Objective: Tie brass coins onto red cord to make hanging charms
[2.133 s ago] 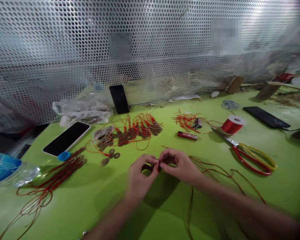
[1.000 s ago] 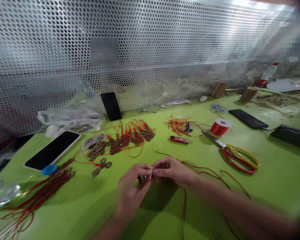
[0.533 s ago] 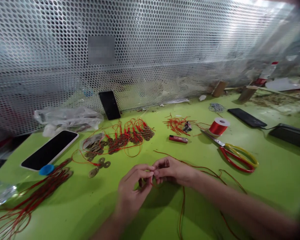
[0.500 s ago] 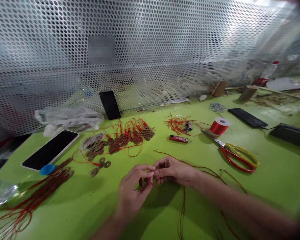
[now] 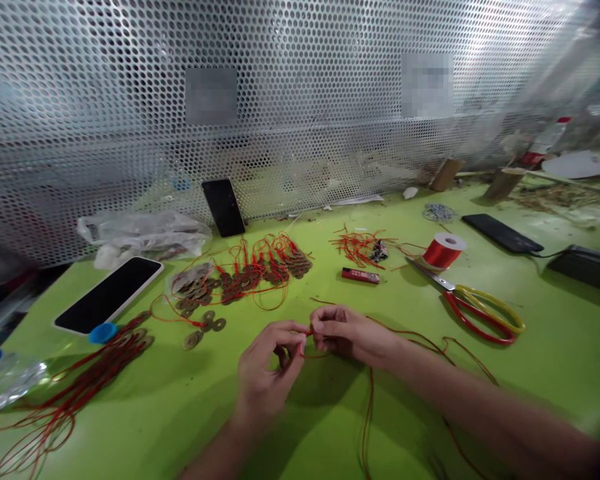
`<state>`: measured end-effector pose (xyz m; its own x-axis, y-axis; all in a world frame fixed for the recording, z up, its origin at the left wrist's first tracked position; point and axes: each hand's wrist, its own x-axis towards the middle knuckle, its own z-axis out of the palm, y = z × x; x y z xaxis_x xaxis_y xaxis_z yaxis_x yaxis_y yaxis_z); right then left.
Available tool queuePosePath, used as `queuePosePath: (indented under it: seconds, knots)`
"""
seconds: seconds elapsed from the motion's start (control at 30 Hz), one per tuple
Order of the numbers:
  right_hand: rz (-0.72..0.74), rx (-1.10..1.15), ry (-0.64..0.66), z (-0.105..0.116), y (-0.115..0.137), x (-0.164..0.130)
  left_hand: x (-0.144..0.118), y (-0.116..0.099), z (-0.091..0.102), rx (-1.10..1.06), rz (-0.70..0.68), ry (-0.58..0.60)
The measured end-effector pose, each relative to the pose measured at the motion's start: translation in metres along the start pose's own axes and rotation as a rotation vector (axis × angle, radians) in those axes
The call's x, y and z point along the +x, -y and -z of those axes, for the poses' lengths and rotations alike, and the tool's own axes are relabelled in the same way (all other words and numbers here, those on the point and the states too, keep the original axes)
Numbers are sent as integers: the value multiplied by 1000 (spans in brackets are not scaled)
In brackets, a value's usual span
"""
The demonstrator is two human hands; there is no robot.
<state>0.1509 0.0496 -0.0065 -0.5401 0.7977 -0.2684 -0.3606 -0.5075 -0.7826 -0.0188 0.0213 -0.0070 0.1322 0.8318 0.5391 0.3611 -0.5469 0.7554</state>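
My left hand (image 5: 273, 363) pinches a red cord (image 5: 301, 349) between thumb and fingers, low over the green table. Close beside it my right hand (image 5: 347, 333) grips the same cord, fingertips pressed together. A small loop of cord hangs between the two hands, but its finer shape is too small to make out. Longer red cord (image 5: 369, 420) trails below and right of my right hand. Ahead and left lie several bronze-coloured coins (image 5: 240, 283) with red cords tied to them. More strung coins (image 5: 113, 357) lie in a bundle at the left.
Scissors (image 5: 473, 307) with red and yellow handles lie at right, near a spool of red thread (image 5: 443, 252). A red lighter (image 5: 361, 275) lies before cord scraps (image 5: 355, 247). Phones (image 5: 111, 293) and a plastic bag (image 5: 145, 233) are at left. A perforated metal screen (image 5: 300, 87) stands behind.
My hands have drawn slightly apart, with red cord now showing between the fingertips. The whole view has shifted a little.
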Motion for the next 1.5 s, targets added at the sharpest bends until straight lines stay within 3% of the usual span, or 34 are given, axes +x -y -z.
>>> queuePosePath:
  seconds: [0.3,0.67,0.97,1.2,1.37,1.5]
  knots:
    - [262,-264,-162,-3,0,3,3,2,-1,-5,79,14]
    - [310,-387,-292,-2,-2,7,7,0,-1,10,186,95]
    - [388,-396,-256,2,0,4,2,-2,1,-18,137,94]
    - [487,-463,-148,3,1,5,8,0,-3,-184,483,149]
    - [573,-597,-133,-2,2,6,14,-3,3,-185,519,96]
    - [676,-684,-151,-26,11,-17,14,4,18,-92,547,89]
